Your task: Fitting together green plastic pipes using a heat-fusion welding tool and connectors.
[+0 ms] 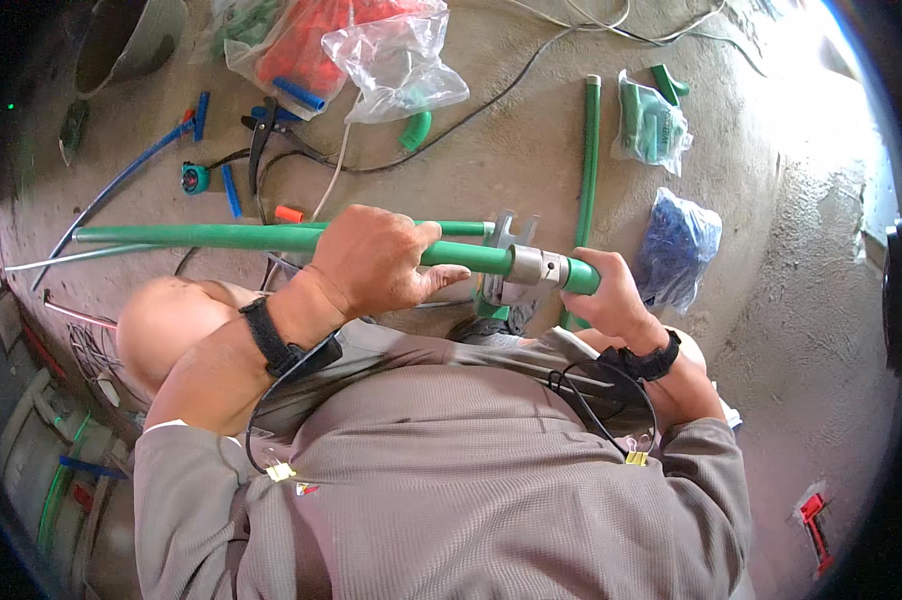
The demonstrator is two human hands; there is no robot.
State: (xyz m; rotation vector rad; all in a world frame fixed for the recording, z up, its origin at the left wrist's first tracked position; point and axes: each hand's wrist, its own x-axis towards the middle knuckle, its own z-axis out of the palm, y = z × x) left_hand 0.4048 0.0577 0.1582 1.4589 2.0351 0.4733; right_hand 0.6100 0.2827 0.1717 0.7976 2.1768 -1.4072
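My left hand (376,262) is closed around a long green plastic pipe (201,236), which runs out to the left. Its right end meets a grey metal heating socket (534,266) on a pipe welding tool, whose forked metal plate (511,230) stands up behind. On the socket's other side sits a short green pipe fitting (580,276), gripped by the fingers of my right hand (613,292). The tool's lower part (494,305) shows only partly beneath the pipe. A second green pipe (461,228) lies behind the held one, partly hidden by my left hand.
Another green pipe (591,150) lies on the concrete floor. Bagged green fittings (651,125) and a blue bag (679,245) are at right. Pipe cutters (261,145), a tape measure (194,178), an orange piece (289,214), cables and a bucket (131,45) lie beyond my left hand.
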